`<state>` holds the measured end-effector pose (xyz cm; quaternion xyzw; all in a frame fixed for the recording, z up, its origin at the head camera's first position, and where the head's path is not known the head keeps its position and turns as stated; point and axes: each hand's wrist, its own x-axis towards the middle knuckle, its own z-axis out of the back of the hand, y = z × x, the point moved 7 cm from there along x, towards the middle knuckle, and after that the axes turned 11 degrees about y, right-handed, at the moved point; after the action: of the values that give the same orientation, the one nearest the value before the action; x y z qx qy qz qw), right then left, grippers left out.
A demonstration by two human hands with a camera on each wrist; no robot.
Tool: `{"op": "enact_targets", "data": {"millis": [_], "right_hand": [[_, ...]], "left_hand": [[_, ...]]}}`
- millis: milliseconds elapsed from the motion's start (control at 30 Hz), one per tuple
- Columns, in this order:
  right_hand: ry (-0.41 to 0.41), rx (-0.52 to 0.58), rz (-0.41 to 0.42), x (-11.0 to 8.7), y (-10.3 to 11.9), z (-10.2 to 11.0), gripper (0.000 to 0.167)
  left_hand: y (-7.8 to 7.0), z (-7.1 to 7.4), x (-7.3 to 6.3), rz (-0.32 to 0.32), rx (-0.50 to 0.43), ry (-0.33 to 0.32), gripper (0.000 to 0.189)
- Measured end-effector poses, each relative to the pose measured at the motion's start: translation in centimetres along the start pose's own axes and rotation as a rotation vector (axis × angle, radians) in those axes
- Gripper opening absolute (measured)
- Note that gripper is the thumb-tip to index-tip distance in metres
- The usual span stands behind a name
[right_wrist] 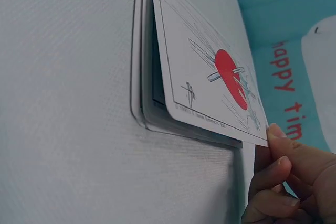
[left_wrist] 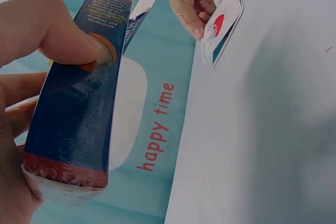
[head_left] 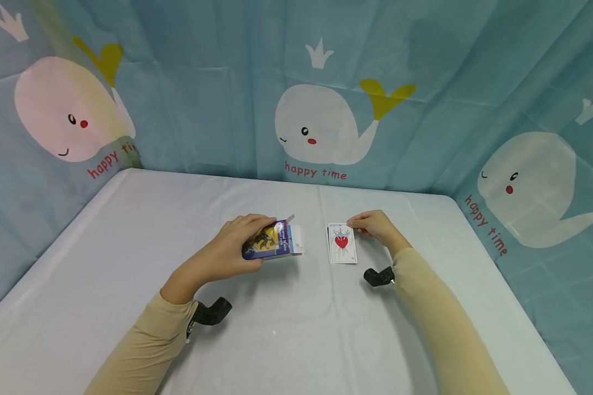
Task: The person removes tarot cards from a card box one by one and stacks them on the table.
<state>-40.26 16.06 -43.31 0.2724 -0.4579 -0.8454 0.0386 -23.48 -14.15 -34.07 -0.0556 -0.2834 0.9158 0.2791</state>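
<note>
My left hand (head_left: 232, 244) grips a dark blue card box (head_left: 269, 240) above the table, its open flap end toward the right. In the left wrist view the thumb presses on the printed narrow side of the box (left_wrist: 73, 114). My right hand (head_left: 375, 226) pinches the edge of a tarot card (head_left: 342, 243) showing a red heart pierced by swords. One side of this card is lifted off a few other cards (right_wrist: 140, 77) lying beneath it, as the right wrist view shows. How many cards are underneath I cannot tell.
A white cloth covers the table (head_left: 277, 340). Behind and at both sides hangs a light blue curtain (head_left: 202, 109) printed with whales. Black wrist devices (head_left: 212, 311) sit below each sleeve cuff.
</note>
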Motion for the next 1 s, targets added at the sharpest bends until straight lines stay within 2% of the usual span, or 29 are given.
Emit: {"op": "enact_targets", "data": {"millis": [333,1000], "right_hand": [[-0.058,-0.097,-0.005,0.39,-0.23,-0.28,0.023],[-0.109,-0.135,-0.008,0.53,-0.35,-0.95,0.022]], "left_hand": [[-0.18,-0.02,0.13,0.006,-0.004,0.008,0.081],[-0.09,-0.17,0.07,-0.001,-0.001,0.008,0.080]]}}
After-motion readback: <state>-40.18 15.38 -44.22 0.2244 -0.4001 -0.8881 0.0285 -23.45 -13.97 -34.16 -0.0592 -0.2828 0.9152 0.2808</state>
